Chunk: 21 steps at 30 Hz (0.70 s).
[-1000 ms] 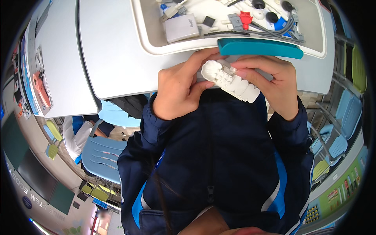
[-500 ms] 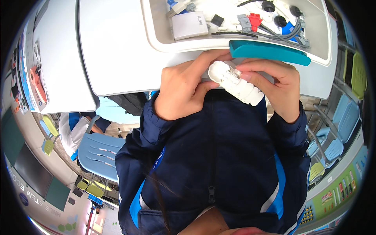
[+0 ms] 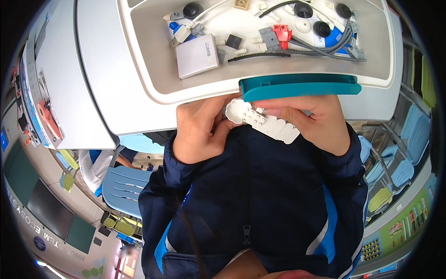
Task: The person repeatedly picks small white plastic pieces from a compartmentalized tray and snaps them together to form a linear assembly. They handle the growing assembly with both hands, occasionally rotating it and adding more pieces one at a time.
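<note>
A white toy-brick assembly [image 3: 274,126] with rounded, scalloped pieces and several studs is held in front of my chest, just below the tray's teal handle. My left hand [image 3: 200,128] grips its left end, thumb against the cup-shaped white piece. On the studded middle, the thumb and fingers of my right hand [image 3: 320,118] are closed on the assembly from the right. Some fingertips of both hands are hidden behind the teal handle [image 3: 302,89] and the assembly.
A white tray [image 3: 160,95] on the white table [image 3: 107,69] holds a white box [image 3: 197,56], a red piece [image 3: 282,36], grey ribbed hoses [image 3: 320,45] and black wheels [image 3: 303,10]. Blue chairs [image 3: 123,188] and a seated person [image 3: 95,167] are to the left.
The tray and handle appear lower in view, showing more of the tray's contents. My hands and the white assembly have shifted left and down, and the assembly has turned slightly, showing its studs.
</note>
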Motion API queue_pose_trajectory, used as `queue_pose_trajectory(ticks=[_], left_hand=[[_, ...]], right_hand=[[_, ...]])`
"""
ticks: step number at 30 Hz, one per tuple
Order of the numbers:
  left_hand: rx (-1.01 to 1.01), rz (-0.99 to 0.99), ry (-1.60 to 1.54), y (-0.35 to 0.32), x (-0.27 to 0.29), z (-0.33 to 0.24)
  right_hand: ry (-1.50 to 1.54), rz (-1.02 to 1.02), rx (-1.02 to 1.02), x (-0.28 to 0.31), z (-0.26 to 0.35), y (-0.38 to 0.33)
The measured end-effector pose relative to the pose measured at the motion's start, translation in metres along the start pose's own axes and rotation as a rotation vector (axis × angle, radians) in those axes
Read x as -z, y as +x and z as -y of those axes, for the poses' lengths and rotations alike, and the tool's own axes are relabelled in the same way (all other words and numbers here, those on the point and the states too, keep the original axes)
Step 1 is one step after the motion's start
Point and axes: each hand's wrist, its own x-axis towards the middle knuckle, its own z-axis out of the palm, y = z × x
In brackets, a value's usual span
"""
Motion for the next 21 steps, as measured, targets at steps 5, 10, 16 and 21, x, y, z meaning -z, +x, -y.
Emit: queue_pose_trajectory(ticks=[5,10,16,21], left_hand=[[0.014,-0.032,-0.046,-0.0005,-0.0029,-0.0002],[0.0,-0.03,-0.023,0.0006,-0.0028,0.0003],[-0.004,-0.035,-0.003,0.0011,-0.0017,-0.002],[0.031,0.003,0.032,-0.0001,-0.0004,-0.0024]], right_hand=[[0.064,-0.014,-0.06,-0.0011,0.0036,-0.002],[0.038,-0.027,-0.011,-0.0015,-0.0005,-0.0004],[0.015,-0.03,0.008,-0.0027,-0.0013,0.001],[-0.009,-0.129,0.042,-0.0027,0.0028,-0.0042]])
